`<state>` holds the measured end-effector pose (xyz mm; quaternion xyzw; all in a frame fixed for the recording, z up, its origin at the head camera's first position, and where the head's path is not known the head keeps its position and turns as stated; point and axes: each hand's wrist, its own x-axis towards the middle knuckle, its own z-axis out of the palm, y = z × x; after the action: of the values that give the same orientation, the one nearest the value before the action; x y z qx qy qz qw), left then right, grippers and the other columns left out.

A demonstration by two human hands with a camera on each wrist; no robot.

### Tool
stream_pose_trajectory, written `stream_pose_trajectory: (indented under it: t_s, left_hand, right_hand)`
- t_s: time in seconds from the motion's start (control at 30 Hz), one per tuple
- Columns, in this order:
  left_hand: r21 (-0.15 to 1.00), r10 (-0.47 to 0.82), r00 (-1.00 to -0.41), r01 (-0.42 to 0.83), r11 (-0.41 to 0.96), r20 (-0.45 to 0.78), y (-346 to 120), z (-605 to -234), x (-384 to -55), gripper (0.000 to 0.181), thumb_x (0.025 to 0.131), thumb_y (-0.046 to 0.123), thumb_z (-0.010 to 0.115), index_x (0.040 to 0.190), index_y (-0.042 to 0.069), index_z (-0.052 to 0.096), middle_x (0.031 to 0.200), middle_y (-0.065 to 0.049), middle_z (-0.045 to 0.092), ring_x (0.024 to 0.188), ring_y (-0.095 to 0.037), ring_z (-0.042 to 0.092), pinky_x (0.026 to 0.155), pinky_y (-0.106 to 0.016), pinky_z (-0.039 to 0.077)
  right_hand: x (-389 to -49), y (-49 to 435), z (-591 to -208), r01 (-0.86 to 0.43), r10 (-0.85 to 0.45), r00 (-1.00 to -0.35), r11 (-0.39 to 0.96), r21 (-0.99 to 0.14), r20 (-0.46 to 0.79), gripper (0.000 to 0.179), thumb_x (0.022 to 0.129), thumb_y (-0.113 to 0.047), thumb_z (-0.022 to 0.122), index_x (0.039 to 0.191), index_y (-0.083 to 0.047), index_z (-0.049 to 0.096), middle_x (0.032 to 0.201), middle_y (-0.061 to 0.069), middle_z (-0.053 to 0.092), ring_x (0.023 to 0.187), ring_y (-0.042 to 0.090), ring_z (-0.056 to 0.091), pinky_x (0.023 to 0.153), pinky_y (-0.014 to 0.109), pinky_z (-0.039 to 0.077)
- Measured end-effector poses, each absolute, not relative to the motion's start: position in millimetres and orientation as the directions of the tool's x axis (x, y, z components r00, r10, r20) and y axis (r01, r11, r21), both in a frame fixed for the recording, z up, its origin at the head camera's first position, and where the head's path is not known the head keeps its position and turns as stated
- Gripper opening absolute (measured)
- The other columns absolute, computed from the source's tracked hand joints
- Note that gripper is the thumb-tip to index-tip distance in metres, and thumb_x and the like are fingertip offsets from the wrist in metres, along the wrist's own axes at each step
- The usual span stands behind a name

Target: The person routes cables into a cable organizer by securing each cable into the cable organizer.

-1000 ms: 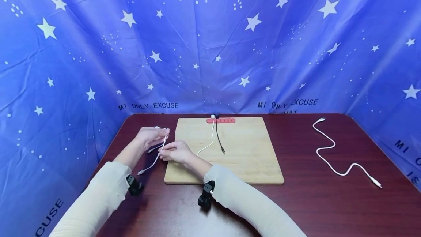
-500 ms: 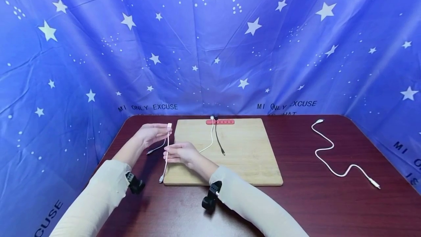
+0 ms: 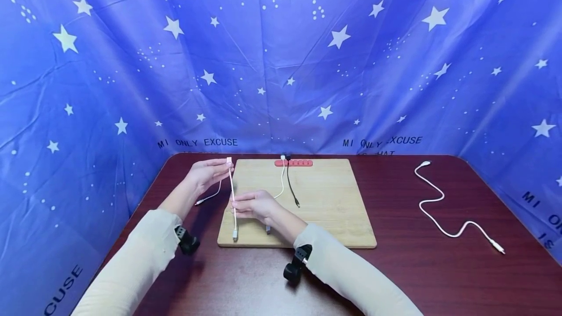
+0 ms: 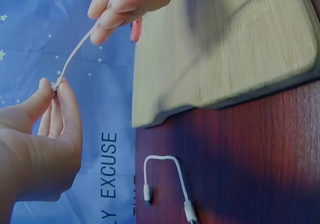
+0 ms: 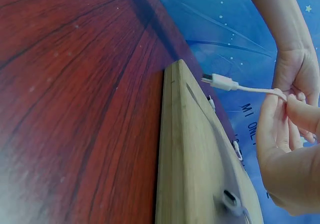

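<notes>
A short white USB cable (image 3: 231,182) is stretched between my two hands above the left edge of the wooden board (image 3: 325,208). Its upper plug is pinched between thumb and fingertips of my left hand (image 3: 205,174). Lower down, my right hand (image 3: 258,205) pinches the cord between thumb and fingers, and the other connector (image 5: 223,81) dangles free below it. At the board's far edge lies a red cable clip strip (image 3: 303,163). A white cable (image 3: 282,179) and a black cable (image 3: 291,187) hang from its left end across the board.
Another short white cable (image 4: 162,157) lies bent on the dark red table (image 3: 421,282), left of the board. Far to the right, a longer white cable (image 3: 432,208) lies in a wavy line. A blue star-patterned curtain (image 3: 281,62) surrounds the table's back and sides.
Both hands have moved a little right, and the left has risen. The held cable has swung from slanting left to hanging nearly straight, its lower connector now over the board.
</notes>
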<state>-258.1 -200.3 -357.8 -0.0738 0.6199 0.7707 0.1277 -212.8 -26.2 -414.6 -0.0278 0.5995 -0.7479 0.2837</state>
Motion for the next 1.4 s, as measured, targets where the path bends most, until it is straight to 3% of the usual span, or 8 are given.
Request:
stream_pose_trajectory:
  t_s: [0.23,0.47,0.67,0.93,1.23,1.4]
  left_hand:
    - [0.942,0.069,-0.966,-0.26,-0.212,-0.251,-192.9,-356.5,-261.9,0.026,0.089,-0.009,0.058,0.115,-0.003,0.058,0.074,0.005,0.073,0.077,-0.006,0.071,0.078,-0.02,0.059]
    - [0.942,0.053,-0.965,-0.261,-0.208,-0.256,-186.5,-355.4,-264.1,0.017,0.09,-0.008,0.057,0.103,0.003,0.061,0.072,0.006,0.072,0.076,-0.006,0.07,0.073,-0.018,0.059]
    - [0.92,0.042,-0.96,-0.276,-0.279,-0.275,-187.4,-356.7,-267.6,0.02,0.09,-0.008,0.058,0.092,0.01,0.066,0.071,0.005,0.073,0.074,-0.005,0.07,0.072,-0.017,0.059]
    - [0.906,0.052,-0.948,-0.316,-0.283,-0.314,-183.4,-358.9,-271.0,0.018,0.09,-0.007,0.058,0.101,0.005,0.063,0.071,0.004,0.072,0.075,-0.006,0.07,0.072,-0.018,0.059]
    - [0.912,0.052,-0.946,-0.322,-0.254,-0.32,-177.8,-359.4,-271.0,0.018,0.089,-0.008,0.059,0.097,0.006,0.065,0.07,0.003,0.072,0.074,-0.008,0.07,0.076,-0.02,0.06]
    - [0.902,0.033,-0.944,-0.325,-0.284,-0.33,-172.3,-359.9,-271.8,0.03,0.088,-0.01,0.06,0.116,0.0,0.063,0.07,0.002,0.072,0.073,-0.009,0.07,0.08,-0.023,0.06]
  right_hand:
    - [-206.0,-15.3,-415.5,0.376,-0.491,-0.821,-0.079,-0.923,-0.293,0.032,0.089,0.007,0.06,0.12,0.015,0.057,0.112,0.027,0.068,0.079,0.013,0.07,0.09,0.038,0.058]
    - [-202.6,-6.9,-415.6,0.367,-0.513,-0.808,-0.055,-0.928,-0.29,0.032,0.088,0.007,0.06,0.119,0.016,0.057,0.106,0.023,0.071,0.075,0.01,0.069,0.09,0.037,0.058]
    - [-196.4,-0.6,-418.0,0.347,-0.55,-0.781,0.013,-0.938,-0.297,0.034,0.087,0.006,0.062,0.12,0.014,0.058,0.114,0.025,0.068,0.077,0.009,0.068,0.089,0.036,0.058]
    - [-192.1,4.6,-420.4,0.361,-0.53,-0.795,-0.022,-0.932,-0.296,0.036,0.086,0.009,0.061,0.121,0.016,0.057,0.112,0.022,0.07,0.077,0.008,0.067,0.09,0.035,0.058]
    - [-190.0,14.1,-419.6,0.35,-0.458,-0.834,-0.007,-0.937,-0.308,0.035,0.082,0.009,0.066,0.117,0.012,0.06,0.102,0.021,0.072,0.078,0.012,0.07,0.085,0.034,0.06]
    - [-188.9,19.1,-421.3,0.338,-0.438,-0.849,-0.015,-0.941,-0.297,0.035,0.082,0.009,0.066,0.116,0.013,0.06,0.101,0.021,0.073,0.075,0.011,0.069,0.084,0.034,0.06]
